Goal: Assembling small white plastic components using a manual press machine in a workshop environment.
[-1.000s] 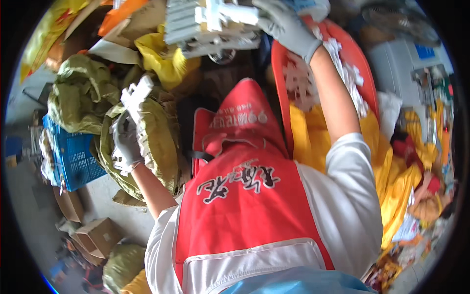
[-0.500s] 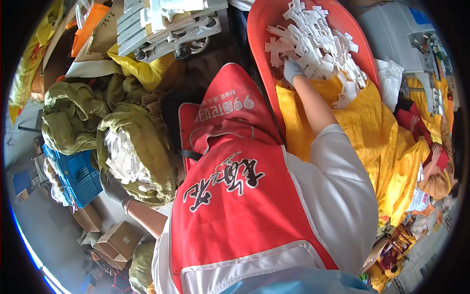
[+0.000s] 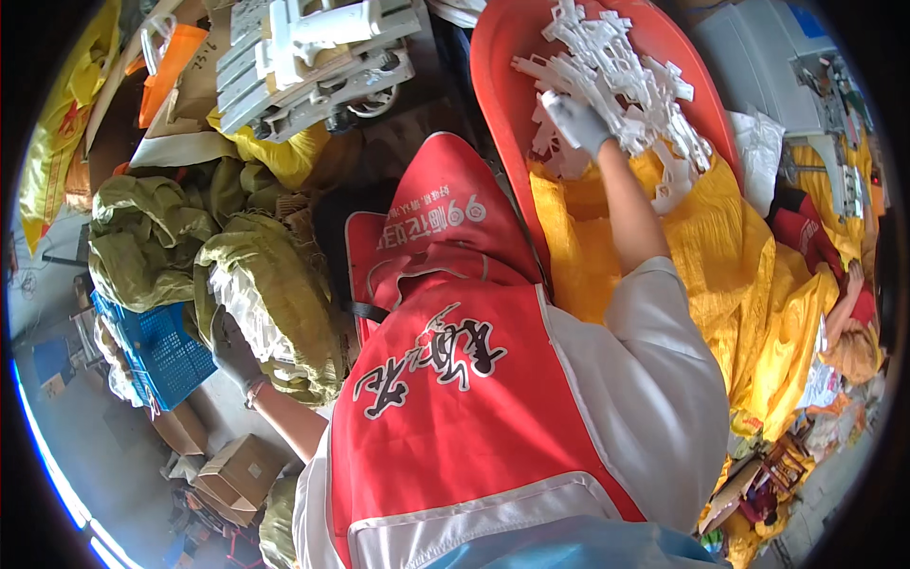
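My right hand (image 3: 580,125), in a grey glove, is over a heap of white plastic gun-shaped parts (image 3: 611,71) in a red tub (image 3: 498,71). Its fingers look bent together, with pale tips; any part between them blends into the heap. On the left, my gloved left hand (image 3: 237,353) is at the lower left rim of an olive woven sack (image 3: 294,261). White parts (image 3: 248,308) fill the sack's mouth. The sack and shadow partly hide the left fingers, so their grip is unclear.
Yellow woven sacking (image 3: 654,256) covers the tub's near end. A blue plastic crate (image 3: 161,346) and cardboard box (image 3: 237,471) stand at left. Ahead is a grey metal fixture (image 3: 251,81) with a white gun-shaped part (image 3: 327,33) on top. Another person's arm (image 3: 846,294) shows at far right.
My right hand has moved from the tub's left side slightly right, onto the white parts, and has turned. My left hand has shifted a little up and right along the sack's rim.
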Demonstrator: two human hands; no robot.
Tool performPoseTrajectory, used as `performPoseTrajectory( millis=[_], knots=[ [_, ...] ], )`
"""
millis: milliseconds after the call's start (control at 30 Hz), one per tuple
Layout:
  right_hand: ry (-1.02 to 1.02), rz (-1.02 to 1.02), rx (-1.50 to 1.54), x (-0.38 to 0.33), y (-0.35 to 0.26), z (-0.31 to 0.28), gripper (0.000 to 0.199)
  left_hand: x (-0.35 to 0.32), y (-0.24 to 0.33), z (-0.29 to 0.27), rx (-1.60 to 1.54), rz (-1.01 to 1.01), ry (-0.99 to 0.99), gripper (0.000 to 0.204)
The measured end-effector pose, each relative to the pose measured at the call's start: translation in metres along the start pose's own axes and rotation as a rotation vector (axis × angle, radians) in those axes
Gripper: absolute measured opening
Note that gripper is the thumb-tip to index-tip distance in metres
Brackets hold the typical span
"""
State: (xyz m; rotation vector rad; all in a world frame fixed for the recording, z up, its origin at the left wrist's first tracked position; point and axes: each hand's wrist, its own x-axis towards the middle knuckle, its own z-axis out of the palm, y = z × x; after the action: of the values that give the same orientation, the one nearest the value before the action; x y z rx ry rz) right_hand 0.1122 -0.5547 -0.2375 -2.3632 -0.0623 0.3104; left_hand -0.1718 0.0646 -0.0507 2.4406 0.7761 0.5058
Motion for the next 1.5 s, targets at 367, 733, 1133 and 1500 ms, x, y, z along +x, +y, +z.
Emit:
performPoseTrajectory(
  millis=[367, 733, 1133, 1500],
  knots=[
    [0.051, 0.348, -0.541, -0.039, 0.025, -0.005, 0.044, 0.018, 0.040, 0.029, 0.006, 0.118, -0.069, 0.027],
    [0.044, -0.057, -0.519, -0.038, 0.028, 0.071, 0.073, 0.027, 0.137, 0.049, 0.035, 0.390, -0.110, 0.023],
    [0.252, -0.141, 0.777, -0.068, -0.089, -0.005, 0.044, 0.109, 0.241, 0.072, -0.149, 0.838, 0.005, 0.028],
    [0.185, -0.235, 1.033, -0.124, -0.182, -0.041, 0.041, 0.160, 0.280, 0.103, -0.328, 0.779, -0.492, 0.033]
  ],
)
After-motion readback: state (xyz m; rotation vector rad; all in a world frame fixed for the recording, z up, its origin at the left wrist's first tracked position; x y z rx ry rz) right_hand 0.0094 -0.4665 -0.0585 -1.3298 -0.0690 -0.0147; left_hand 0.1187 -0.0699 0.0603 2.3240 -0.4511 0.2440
